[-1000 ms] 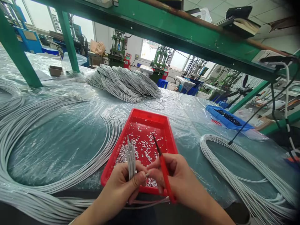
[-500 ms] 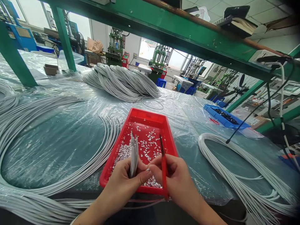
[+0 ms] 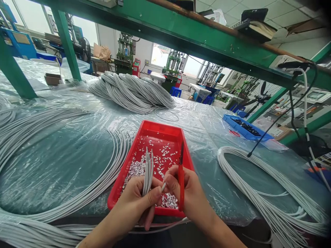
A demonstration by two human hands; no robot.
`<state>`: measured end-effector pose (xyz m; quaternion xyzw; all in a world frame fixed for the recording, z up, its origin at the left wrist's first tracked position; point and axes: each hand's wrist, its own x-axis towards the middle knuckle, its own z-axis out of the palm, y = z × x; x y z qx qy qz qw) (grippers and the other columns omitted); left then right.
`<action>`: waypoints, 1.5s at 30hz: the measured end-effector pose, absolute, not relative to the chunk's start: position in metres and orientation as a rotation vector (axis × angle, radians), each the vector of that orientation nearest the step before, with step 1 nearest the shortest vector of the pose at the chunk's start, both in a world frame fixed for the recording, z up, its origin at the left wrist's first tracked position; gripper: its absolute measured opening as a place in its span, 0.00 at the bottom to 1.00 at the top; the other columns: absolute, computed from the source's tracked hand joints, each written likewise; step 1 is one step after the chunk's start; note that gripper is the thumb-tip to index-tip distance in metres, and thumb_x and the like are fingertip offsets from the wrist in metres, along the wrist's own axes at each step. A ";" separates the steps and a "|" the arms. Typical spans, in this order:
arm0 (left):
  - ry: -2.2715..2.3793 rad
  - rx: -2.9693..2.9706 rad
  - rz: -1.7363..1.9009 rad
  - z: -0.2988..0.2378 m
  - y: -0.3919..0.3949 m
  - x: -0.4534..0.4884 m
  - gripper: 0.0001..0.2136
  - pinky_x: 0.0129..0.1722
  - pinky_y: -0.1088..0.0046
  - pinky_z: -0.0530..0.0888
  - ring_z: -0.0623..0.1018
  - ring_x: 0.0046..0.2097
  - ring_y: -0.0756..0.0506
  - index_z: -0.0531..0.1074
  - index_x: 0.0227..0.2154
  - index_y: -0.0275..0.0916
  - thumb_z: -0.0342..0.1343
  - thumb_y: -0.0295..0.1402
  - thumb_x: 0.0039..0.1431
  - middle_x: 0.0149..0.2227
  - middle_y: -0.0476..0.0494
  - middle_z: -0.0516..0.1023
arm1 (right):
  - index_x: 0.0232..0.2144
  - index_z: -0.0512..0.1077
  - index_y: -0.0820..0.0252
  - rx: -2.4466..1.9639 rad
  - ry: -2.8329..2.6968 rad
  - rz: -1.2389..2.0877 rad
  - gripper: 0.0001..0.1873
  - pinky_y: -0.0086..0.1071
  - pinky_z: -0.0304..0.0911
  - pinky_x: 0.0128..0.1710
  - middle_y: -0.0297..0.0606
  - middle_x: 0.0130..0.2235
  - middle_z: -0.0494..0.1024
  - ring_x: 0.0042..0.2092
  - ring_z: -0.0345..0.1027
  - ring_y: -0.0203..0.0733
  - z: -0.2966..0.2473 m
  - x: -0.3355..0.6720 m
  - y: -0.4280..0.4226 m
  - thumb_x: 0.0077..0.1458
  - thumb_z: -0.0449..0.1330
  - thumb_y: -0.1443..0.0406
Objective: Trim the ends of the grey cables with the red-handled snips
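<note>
My left hand is closed around a small bunch of grey cables, their ends pointing up. One cable end sticks out to the right past my left thumb, and the fingertips of my right hand pinch at its tip. Tucked in that same right hand is a pair of red-handled scissors, dark blades upward. Both hands are over the near end of a red tray, which holds many small silvery scraps. My right fingertips partly hide the cable tip.
Grey cable coils lie left and right of the tray. A large cable heap sits behind it. At the back right is a blue tray of black parts. A green metal shelf frame crosses above the table.
My right hand has lifted slightly, and the scissors stand more upright. My left thumb has drawn back, so more of the single cable end shows. The view has shifted a little.
</note>
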<state>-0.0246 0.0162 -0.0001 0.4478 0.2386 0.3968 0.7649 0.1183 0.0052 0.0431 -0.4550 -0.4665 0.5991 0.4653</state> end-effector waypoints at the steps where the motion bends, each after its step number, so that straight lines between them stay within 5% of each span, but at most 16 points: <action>1: 0.488 0.955 0.832 0.001 0.017 -0.025 0.14 0.11 0.85 0.49 0.62 0.12 0.57 0.70 0.24 0.34 0.58 0.41 0.56 0.14 0.52 0.65 | 0.24 0.64 0.68 -1.111 -1.151 1.488 0.15 0.24 0.48 0.23 0.32 0.21 0.65 0.24 0.55 0.28 0.043 0.119 0.005 0.43 0.65 0.63; 8: 0.284 0.781 0.692 0.000 0.026 -0.028 0.11 0.08 0.86 0.45 0.56 0.11 0.60 0.72 0.28 0.34 0.57 0.38 0.57 0.17 0.52 0.64 | 0.22 0.57 0.65 -1.016 -1.068 1.770 0.21 0.24 0.43 0.21 0.30 0.19 0.60 0.20 0.48 0.26 0.034 0.115 0.011 0.49 0.58 0.53; 15: 0.472 0.968 0.845 -0.006 0.024 -0.021 0.16 0.09 0.83 0.44 0.54 0.11 0.59 0.65 0.23 0.34 0.56 0.42 0.57 0.16 0.53 0.62 | 0.22 0.63 0.67 -1.089 -1.117 1.620 0.12 0.22 0.48 0.23 0.29 0.20 0.64 0.24 0.56 0.27 0.042 0.121 0.021 0.39 0.65 0.74; 22: 0.524 0.979 0.866 0.001 0.024 -0.026 0.16 0.13 0.82 0.50 0.62 0.14 0.57 0.66 0.25 0.34 0.58 0.43 0.54 0.21 0.48 0.70 | 0.16 0.52 0.65 -0.867 -0.681 2.170 0.24 0.22 0.49 0.21 0.24 0.14 0.57 0.13 0.39 0.21 0.033 0.116 0.025 0.44 0.62 0.56; 27: 0.582 1.041 0.845 0.007 0.018 -0.030 0.16 0.13 0.83 0.50 0.59 0.13 0.57 0.65 0.26 0.36 0.59 0.44 0.53 0.14 0.56 0.61 | 0.21 0.51 0.64 -0.750 -0.665 2.071 0.20 0.20 0.43 0.19 0.21 0.15 0.48 0.14 0.35 0.21 0.050 0.124 0.022 0.49 0.59 0.62; 35: 0.691 1.024 0.862 0.004 0.020 -0.022 0.18 0.12 0.83 0.50 0.56 0.13 0.56 0.64 0.25 0.36 0.59 0.47 0.51 0.12 0.57 0.59 | 0.26 0.67 0.69 -1.114 -1.215 1.583 0.12 0.22 0.47 0.24 0.29 0.22 0.63 0.25 0.52 0.26 0.054 0.129 0.015 0.37 0.65 0.77; 39: 0.715 1.023 0.944 0.004 0.016 -0.017 0.16 0.14 0.83 0.52 0.61 0.14 0.56 0.67 0.24 0.34 0.63 0.42 0.48 0.15 0.54 0.62 | 0.19 0.63 0.69 -1.115 -1.203 1.632 0.15 0.23 0.44 0.21 0.29 0.18 0.59 0.21 0.49 0.25 0.043 0.122 0.014 0.38 0.67 0.67; 42: 0.677 0.942 1.022 0.003 0.012 -0.017 0.14 0.15 0.83 0.57 0.63 0.16 0.55 0.67 0.23 0.34 0.66 0.37 0.46 0.18 0.53 0.64 | 0.23 0.60 0.64 -0.979 -1.060 1.918 0.23 0.24 0.42 0.18 0.23 0.12 0.49 0.15 0.39 0.24 0.032 0.118 0.015 0.43 0.61 0.51; 45: 0.602 0.900 1.053 0.000 0.012 -0.019 0.13 0.16 0.81 0.61 0.64 0.18 0.54 0.67 0.22 0.35 0.66 0.34 0.44 0.20 0.51 0.66 | 0.26 0.60 0.63 -0.886 -1.032 2.066 0.26 0.26 0.47 0.19 0.20 0.10 0.43 0.13 0.34 0.25 0.027 0.116 0.015 0.44 0.56 0.45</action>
